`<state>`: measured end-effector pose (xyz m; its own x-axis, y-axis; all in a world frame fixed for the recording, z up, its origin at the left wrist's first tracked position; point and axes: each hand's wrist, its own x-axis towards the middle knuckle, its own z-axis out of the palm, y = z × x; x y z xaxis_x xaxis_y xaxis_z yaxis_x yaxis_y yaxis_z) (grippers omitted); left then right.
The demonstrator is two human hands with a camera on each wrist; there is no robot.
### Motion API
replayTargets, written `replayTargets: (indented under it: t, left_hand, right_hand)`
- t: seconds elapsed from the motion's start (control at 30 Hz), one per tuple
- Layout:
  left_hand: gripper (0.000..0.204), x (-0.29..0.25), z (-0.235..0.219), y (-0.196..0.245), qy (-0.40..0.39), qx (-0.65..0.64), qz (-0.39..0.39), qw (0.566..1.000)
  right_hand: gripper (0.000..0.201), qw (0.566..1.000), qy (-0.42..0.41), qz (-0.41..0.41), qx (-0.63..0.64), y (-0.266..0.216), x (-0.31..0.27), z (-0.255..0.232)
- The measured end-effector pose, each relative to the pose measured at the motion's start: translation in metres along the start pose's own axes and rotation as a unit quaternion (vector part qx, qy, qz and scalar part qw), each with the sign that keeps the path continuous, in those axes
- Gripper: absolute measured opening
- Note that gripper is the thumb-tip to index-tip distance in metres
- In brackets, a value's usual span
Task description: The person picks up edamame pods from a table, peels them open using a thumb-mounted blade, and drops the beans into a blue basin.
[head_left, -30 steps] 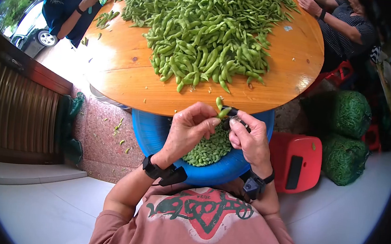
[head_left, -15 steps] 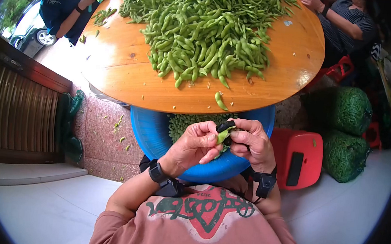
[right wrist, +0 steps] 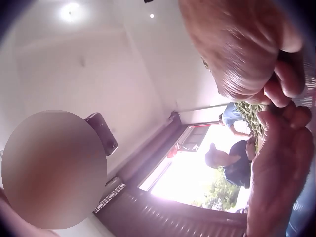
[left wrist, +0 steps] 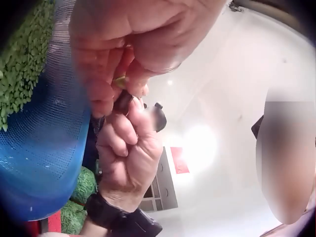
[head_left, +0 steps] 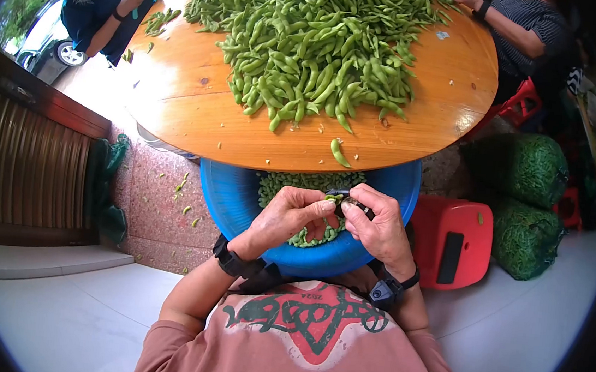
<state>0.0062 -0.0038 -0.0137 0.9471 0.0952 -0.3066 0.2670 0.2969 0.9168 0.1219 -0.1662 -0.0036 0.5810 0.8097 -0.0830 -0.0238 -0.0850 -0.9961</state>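
My left hand [head_left: 282,219] pinches a green soybean pod [head_left: 333,198] between thumb and forefinger above the blue basin [head_left: 218,192]. Close against it, my right hand [head_left: 383,229] has thumb and forefinger on a small black piece [left wrist: 123,102] right at the pod; what that piece is, I cannot tell. Shelled green beans [head_left: 280,182] lie in the basin under the hands. In the left wrist view a sliver of pod shows between the fingertips, the rest hidden by them. A single pod [head_left: 340,153] lies at the near edge of the wooden table [head_left: 176,122].
A big heap of pods [head_left: 309,59] covers the table's middle. A red stool [head_left: 473,247] stands right of the basin, with full green net bags [head_left: 526,234] beyond. Two other people sit across the table, left and right. Scattered pods [head_left: 186,210] lie on the floor.
Of two pods by the left hand one second ago, one now lies on the table edge. Both hands have lowered over the basin, and the pod now shows less between the fingers.
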Motion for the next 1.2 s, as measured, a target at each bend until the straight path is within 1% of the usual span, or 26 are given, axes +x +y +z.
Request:
replayTargets:
  t: [0.07,0.13,0.17,0.2,0.23,0.27,0.3,0.33,0.37,0.43,0.5,0.53,0.6,0.73,0.77,0.8,0.83,0.87,0.93,0.97,1.0,1.03,1.07,1.1,1.13,1.2]
  left_hand:
    - [0.037,0.0,-0.002,0.001,-0.023,-0.005,-0.019,1.0]
    - [0.036,0.0,-0.002,-0.001,-0.026,-0.014,-0.032,0.999]
    - [0.035,0.001,-0.002,-0.002,-0.03,-0.022,-0.044,0.998]
    - [0.035,0.002,-0.001,-0.005,-0.027,-0.021,-0.044,0.998]
    - [0.031,0.003,0.003,-0.012,-0.001,-0.027,-0.036,0.999]
    - [0.028,0.005,0.007,-0.021,0.025,-0.033,-0.028,0.999]
    - [0.022,0.007,0.014,-0.028,0.052,-0.024,0.016,0.998]
    - [0.021,0.006,0.017,-0.033,0.097,0.08,0.05,0.991]
    - [0.018,0.005,0.018,-0.036,0.104,0.094,0.062,0.988]
    - [0.016,0.005,0.017,-0.034,0.111,0.11,0.075,0.985]
    - [0.011,0.004,0.014,-0.028,0.083,0.152,0.039,0.984]
    - [0.011,0.004,0.014,-0.026,0.083,0.152,0.039,0.984]
    - [0.013,0.004,0.013,-0.023,0.041,0.039,-0.007,0.998]
    - [0.016,0.009,0.01,-0.028,0.006,0.086,0.014,0.996]
    - [0.016,0.007,0.01,-0.026,0.0,0.229,0.092,0.969]
    - [0.017,0.005,0.009,-0.025,-0.005,0.365,0.168,0.916]
    - [0.018,0.005,0.005,-0.027,-0.024,0.446,0.18,0.876]
    - [0.018,0.005,0.002,-0.019,-0.025,0.447,0.181,0.876]
    - [0.016,0.01,-0.002,0.009,-0.028,0.41,0.269,0.871]
    - [0.017,0.015,-0.003,0.021,0.017,0.448,0.317,0.836]
    - [0.016,0.018,-0.003,0.036,0.071,0.482,0.293,0.822]
    - [0.017,0.028,-0.006,0.043,0.104,0.513,0.306,0.795]
    - [0.019,0.037,-0.009,0.048,0.136,0.541,0.319,0.766]
    - [0.019,0.045,-0.012,0.051,0.134,0.54,0.32,0.766]
    - [0.019,0.052,-0.015,0.053,0.123,0.561,0.316,0.756]
    - [0.02,0.058,-0.017,0.052,0.109,0.581,0.311,0.744]
  right_hand:
    - [0.013,1.0,-0.004,0.012,0.005,0.001,0.0,-0.001]
    - [0.013,0.998,0.002,-0.011,-0.063,0.001,0.0,0.001]
    - [0.013,0.998,0.0,-0.012,-0.062,0.002,0.0,0.004]
    - [0.012,0.99,0.027,-0.075,-0.117,0.004,0.001,0.009]
    - [0.011,0.974,0.052,-0.138,-0.17,0.006,0.002,0.013]
    - [0.011,0.975,0.049,-0.14,-0.167,0.009,0.002,0.016]
    - [0.01,0.966,0.073,-0.157,-0.194,0.011,0.002,0.018]
    - [0.009,0.955,0.096,-0.173,-0.221,0.013,0.002,0.02]
    - [0.009,0.955,0.093,-0.175,-0.22,0.013,0.001,0.021]
    - [0.007,0.964,0.094,-0.142,-0.203,0.013,0.0,0.02]
    - [0.008,0.967,0.086,-0.133,-0.2,0.013,-0.002,0.016]
    - [0.009,0.969,0.079,-0.122,-0.197,0.013,-0.003,0.014]
    - [0.009,0.965,0.08,-0.139,-0.206,0.009,-0.003,0.014]
    - [0.008,0.959,0.092,-0.165,-0.212,0.008,-0.008,0.004]
    - [0.007,0.955,0.106,-0.147,-0.235,0.002,-0.012,-0.003]
    - [0.007,0.95,0.119,-0.13,-0.258,-0.005,-0.018,-0.014]
    - [0.006,0.937,0.133,-0.134,-0.293,-0.007,-0.024,-0.03]
    - [0.006,0.936,0.121,-0.111,-0.313,-0.015,-0.033,-0.046]
    - [0.012,0.922,0.052,-0.02,-0.383,-0.025,-0.055,-0.083]
    - [0.013,0.906,0.069,-0.003,-0.418,-0.022,-0.065,-0.095]
    - [0.014,0.888,0.085,0.013,-0.452,-0.019,-0.071,-0.103]
    - [0.014,0.887,0.087,0.013,-0.454,-0.016,-0.072,-0.107]
    - [0.014,0.881,0.129,-0.007,-0.455,-0.01,-0.071,-0.11]
    - [0.015,0.874,0.17,-0.026,-0.454,-0.011,-0.07,-0.11]
    - [0.015,0.874,0.171,-0.026,-0.455,-0.013,-0.067,-0.107]
    - [0.011,0.899,0.21,-0.028,-0.382,-0.021,-0.053,-0.089]
